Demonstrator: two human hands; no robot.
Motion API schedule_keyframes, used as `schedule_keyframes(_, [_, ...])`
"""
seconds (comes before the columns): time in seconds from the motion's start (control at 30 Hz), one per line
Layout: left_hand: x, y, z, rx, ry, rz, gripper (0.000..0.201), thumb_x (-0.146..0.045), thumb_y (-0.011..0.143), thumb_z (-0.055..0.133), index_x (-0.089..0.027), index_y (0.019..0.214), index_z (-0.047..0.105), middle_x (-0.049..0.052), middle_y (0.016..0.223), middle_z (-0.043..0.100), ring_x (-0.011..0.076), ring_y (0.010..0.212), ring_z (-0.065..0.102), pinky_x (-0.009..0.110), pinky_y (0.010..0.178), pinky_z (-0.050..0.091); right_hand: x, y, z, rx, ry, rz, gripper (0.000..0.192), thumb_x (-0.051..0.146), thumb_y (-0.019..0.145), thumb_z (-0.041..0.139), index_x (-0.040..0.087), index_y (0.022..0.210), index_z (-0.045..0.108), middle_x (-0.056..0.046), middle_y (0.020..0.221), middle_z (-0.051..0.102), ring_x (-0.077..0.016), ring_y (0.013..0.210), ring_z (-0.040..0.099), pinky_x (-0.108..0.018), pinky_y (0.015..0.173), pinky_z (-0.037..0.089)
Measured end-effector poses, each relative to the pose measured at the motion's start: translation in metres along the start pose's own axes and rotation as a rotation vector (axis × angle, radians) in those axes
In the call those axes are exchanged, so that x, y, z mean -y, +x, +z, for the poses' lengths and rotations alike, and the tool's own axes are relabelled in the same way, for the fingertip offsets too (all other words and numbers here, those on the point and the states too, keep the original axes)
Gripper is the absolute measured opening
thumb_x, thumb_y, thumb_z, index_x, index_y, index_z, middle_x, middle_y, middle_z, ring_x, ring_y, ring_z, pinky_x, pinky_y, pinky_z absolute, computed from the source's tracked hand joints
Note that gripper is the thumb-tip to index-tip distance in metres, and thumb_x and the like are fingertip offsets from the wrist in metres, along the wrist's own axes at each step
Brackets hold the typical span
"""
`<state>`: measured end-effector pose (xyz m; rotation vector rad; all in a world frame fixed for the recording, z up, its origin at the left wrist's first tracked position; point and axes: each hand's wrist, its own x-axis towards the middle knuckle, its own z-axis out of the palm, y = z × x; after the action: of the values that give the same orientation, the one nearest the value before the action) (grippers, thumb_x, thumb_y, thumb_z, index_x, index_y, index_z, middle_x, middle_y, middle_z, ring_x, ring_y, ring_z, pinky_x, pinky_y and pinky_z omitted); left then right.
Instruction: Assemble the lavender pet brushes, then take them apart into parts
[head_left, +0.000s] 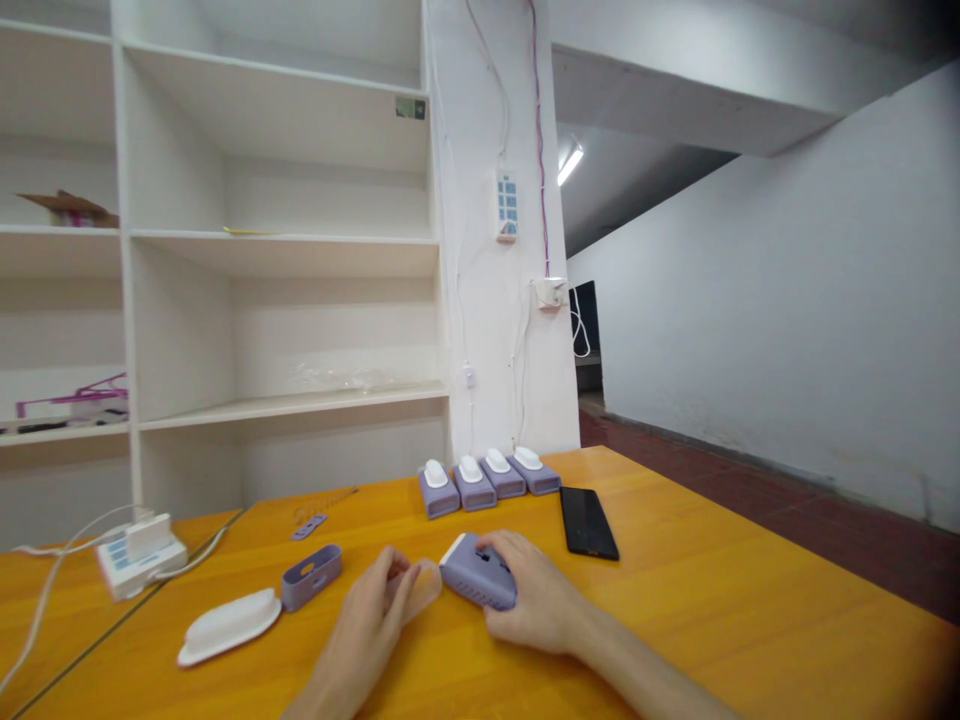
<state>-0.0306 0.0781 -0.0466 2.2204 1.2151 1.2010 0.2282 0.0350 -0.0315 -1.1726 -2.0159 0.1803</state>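
I start from the orange table [750, 600], where four finished purple units [487, 478] line the far edge beside a black phone [589, 521]. My right hand [536, 600] is closed around the purple housing [478, 573] at the table's near middle, while my left hand [375, 615] pinches a translucent cover [426, 590] just beside it. To seat it well, I judge I should keep the housing steady and square the cover's edge before pressing.

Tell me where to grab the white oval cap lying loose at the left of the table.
Take the white oval cap across its narrow width at the raised middle hump, coming from above. It lies flat with a thin flared rim against the orange table, so the edges give little hold. The purple shell sits close at its right end.
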Motion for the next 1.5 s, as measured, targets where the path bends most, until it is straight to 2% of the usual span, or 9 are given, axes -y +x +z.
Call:
schedule_keyframes(0.13, [0.017, 0.011, -0.012, -0.131, 0.053, -0.024, 0.029, -0.051, 0.097, 0.050, -0.024, 0.088, 0.055, 0.005, 0.086, 0.069, 0.0266, 0.082, 0.065, 0.034, 0.075, 0.045, 0.000, 0.000, -0.001, 0.010, -0.003, -0.003, 0.063, 0.018, 0.060, 0.066, 0.023, 0.123, 0.059, -0.008, 0.120, 0.063, -0.0279, 0.111, 0.059, -0.037, 0.101, 0.043])
schedule_keyframes(0.23, [0.022, 0.014, -0.016, -0.159, 0.061, -0.034, 0.031, -0.052, 0.096, 0.050, -0.023, 0.088, 0.055, 0.006, 0.088, 0.068, 0.0276, 0.084, 0.064, 0.036, 0.077, 0.045, 0.005, -0.001, 0.001, 0.057, 0.024, -0.035, 0.064, 0.019, 0.060, 0.068, 0.023, 0.124, 0.059, -0.008, 0.121, 0.063, -0.0271, 0.110, 0.059, -0.037, 0.100, 0.044])
schedule_keyframes(0.5, [-0.001, 0.000, 0.006, -0.049, -0.127, -0.046, 0.033, -0.052, 0.099, 0.046, -0.023, 0.086, 0.054, 0.001, 0.080, 0.065, 0.0216, 0.074, 0.063, 0.029, 0.071, 0.047, 0.034, -0.005, 0.020, 0.086, 0.046, -0.067, 0.065, 0.024, 0.065, 0.071, 0.023, 0.128, 0.058, -0.008, 0.127, 0.061, -0.0275, 0.115, 0.055, -0.038, 0.106, 0.039])
schedule_keyframes(0.73, [0.006, 0.005, 0.006, -0.027, -0.262, -0.031, 0.029, -0.048, 0.098, 0.050, -0.022, 0.086, 0.052, -0.001, 0.079, 0.060, 0.0202, 0.074, 0.059, 0.027, 0.069, 0.047, 0.036, -0.009, 0.015, 0.124, 0.075, -0.106, 0.067, 0.022, 0.062, 0.072, 0.023, 0.128, 0.059, -0.007, 0.127, 0.061, -0.0261, 0.117, 0.055, -0.035, 0.107, 0.039])
schedule_keyframes(0.9, [0.007, 0.007, 0.007, 0.022, -0.323, -0.014, 0.029, -0.048, 0.099, 0.048, -0.022, 0.088, 0.053, 0.001, 0.084, 0.062, 0.0218, 0.081, 0.060, 0.028, 0.074, 0.048, 0.034, -0.008, 0.014, 0.137, 0.096, -0.151, 0.071, 0.020, 0.060, 0.073, 0.023, 0.130, 0.058, -0.007, 0.130, 0.061, -0.0254, 0.119, 0.055, -0.033, 0.109, 0.038])
schedule_keyframes(1.0, [0.006, 0.006, 0.008, 0.033, -0.330, -0.017, 0.030, -0.049, 0.099, 0.047, -0.021, 0.090, 0.054, 0.002, 0.085, 0.063, 0.0216, 0.082, 0.060, 0.028, 0.075, 0.047, 0.034, -0.008, 0.016, 0.129, 0.092, -0.149, 0.071, 0.020, 0.061, 0.073, 0.024, 0.130, 0.058, -0.007, 0.131, 0.061, -0.0256, 0.119, 0.055, -0.034, 0.109, 0.038])
schedule_keyframes(1.23, [0.000, 0.001, 0.010, -0.039, -0.192, -0.046, 0.036, -0.051, 0.096, 0.051, -0.022, 0.074, 0.052, -0.003, 0.069, 0.055, 0.0179, 0.066, 0.051, 0.025, 0.063, 0.041, 0.039, -0.010, 0.018, 0.139, 0.060, -0.110, 0.065, 0.031, 0.070, 0.077, 0.023, 0.131, 0.058, -0.008, 0.131, 0.061, -0.0265, 0.119, 0.055, -0.037, 0.109, 0.039])
schedule_keyframes(1.33, [-0.005, -0.002, 0.011, -0.030, -0.202, -0.064, 0.038, -0.052, 0.097, 0.048, -0.021, 0.076, 0.056, -0.001, 0.071, 0.059, 0.0192, 0.069, 0.055, 0.025, 0.065, 0.044, 0.041, -0.011, 0.017, 0.154, 0.054, -0.110, 0.065, 0.031, 0.070, 0.078, 0.022, 0.131, 0.058, -0.009, 0.133, 0.060, -0.0269, 0.121, 0.055, -0.037, 0.110, 0.038])
schedule_keyframes(1.5, [-0.016, -0.012, 0.006, 0.020, -0.181, -0.123, 0.039, -0.049, 0.099, 0.041, -0.021, 0.089, 0.065, 0.005, 0.088, 0.072, 0.0240, 0.084, 0.065, 0.030, 0.079, 0.048, 0.039, -0.012, 0.018, 0.156, 0.048, -0.114, 0.066, 0.030, 0.070, 0.078, 0.021, 0.132, 0.058, -0.010, 0.134, 0.060, -0.0272, 0.123, 0.054, -0.037, 0.112, 0.037])
